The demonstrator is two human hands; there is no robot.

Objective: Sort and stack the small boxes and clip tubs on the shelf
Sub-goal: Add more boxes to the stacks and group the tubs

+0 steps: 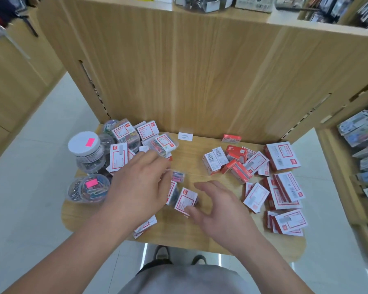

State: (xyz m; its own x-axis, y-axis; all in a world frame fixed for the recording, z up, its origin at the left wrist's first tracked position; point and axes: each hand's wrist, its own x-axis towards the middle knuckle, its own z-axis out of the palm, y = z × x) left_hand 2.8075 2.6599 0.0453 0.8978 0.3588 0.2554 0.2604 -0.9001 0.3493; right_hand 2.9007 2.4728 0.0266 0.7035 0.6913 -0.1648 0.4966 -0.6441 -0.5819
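small clear plastic box with a white red-framed label [186,200] lies near the front middle of the pale wooden shelf [191,153], flat, label up. its long axis runs roughly away from the person, far end tipped a bit to the right. right hand [219,206] is just to the right of it and nearer than the other hand. thumb tip touches the box's near edge, the fingers [208,185] arch loosely over bare wood by the far right corner, nothing held, not closed on it. judgement: a pinch across the short side, thumb left and fingers right, is the easy grasp, so the hand needs to slide a little left first.

left hand [140,183] hovers over the left cluster, fingertips by a small clear box of pink clips [177,177]. motion blur there, so cannot tell if it pinches anything. a second labelled clear box [171,193] sits just beside the target on its left, half under that hand.

left edge: round clear tub with a white lid and pink sticker [87,145], and nearer, a round clear tub of coloured clips [91,187]. right side: loose red cardboard boxes [236,164] and flat red-and-white boxes [283,155], unsorted, well apart from the target. sorting looks early, nothing near the hands is stacked.
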